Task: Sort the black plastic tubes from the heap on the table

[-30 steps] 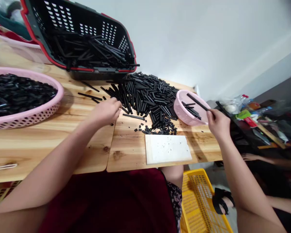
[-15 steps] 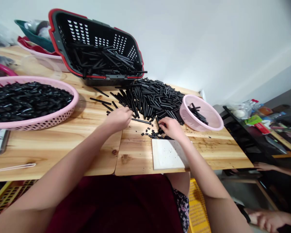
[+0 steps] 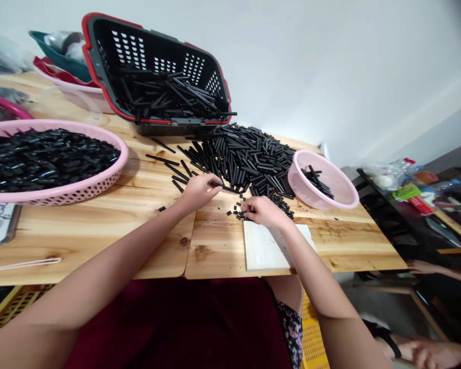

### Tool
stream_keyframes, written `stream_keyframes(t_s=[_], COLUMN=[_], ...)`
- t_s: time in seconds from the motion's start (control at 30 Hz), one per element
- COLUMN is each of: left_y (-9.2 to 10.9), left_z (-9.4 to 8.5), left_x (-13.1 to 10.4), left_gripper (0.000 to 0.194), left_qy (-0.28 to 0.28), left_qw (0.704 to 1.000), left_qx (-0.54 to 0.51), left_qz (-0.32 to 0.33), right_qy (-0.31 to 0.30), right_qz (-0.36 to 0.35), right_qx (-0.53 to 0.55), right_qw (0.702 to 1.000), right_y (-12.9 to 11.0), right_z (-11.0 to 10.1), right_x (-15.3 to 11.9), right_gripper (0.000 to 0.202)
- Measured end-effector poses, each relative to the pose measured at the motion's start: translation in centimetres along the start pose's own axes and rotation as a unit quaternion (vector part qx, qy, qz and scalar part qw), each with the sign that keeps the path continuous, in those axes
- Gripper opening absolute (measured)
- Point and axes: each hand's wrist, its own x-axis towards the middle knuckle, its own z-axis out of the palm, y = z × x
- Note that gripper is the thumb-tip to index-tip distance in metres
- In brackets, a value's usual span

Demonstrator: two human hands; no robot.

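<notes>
My left hand (image 3: 204, 190) is pinched round one end of a black stick (image 3: 229, 189), which points right over the wooden table. Close to its right, my right hand (image 3: 263, 210) is closed low over small black pieces (image 3: 237, 210); what its fingers hold, if anything, is hidden. Behind both hands spreads a large pile of black sticks (image 3: 249, 154). A white board (image 3: 267, 248) lies just in front of my right hand, partly beneath my forearm.
A tilted black basket (image 3: 149, 123) with a red rim holds more sticks. Pink baskets stand at the left (image 3: 100, 184) and right (image 3: 322, 166), both with black pieces inside. Another person's hands (image 3: 426, 353) show at the lower right.
My left hand has moved slightly right and now pinches a stick. My right hand has shifted a little left and down, towards the small pieces. A small black piece now lies beside my left forearm.
</notes>
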Motion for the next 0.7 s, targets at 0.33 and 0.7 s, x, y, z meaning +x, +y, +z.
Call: stream_keyframes(t_s=[0.33,0.7], left_y=[2.4,1.7], left_z=[0.0,0.1], left_x=[-0.8,-0.9], left_gripper=[0.053,0.046], left_qy=[0.063,0.031], left_qw=[0.822,0.799], left_qx=[-0.535,-0.567], left_qz=[-0.183,-0.196], right_qy=[0.013,0.07], right_qz=[-0.021,0.005], right_qx=[0.035,0.152], right_qw=[0.999,0.986], right_y=[-0.9,0.1], right_z=[0.3,2.0], right_x=[1.4,1.8], right_gripper=[0.023,0.01])
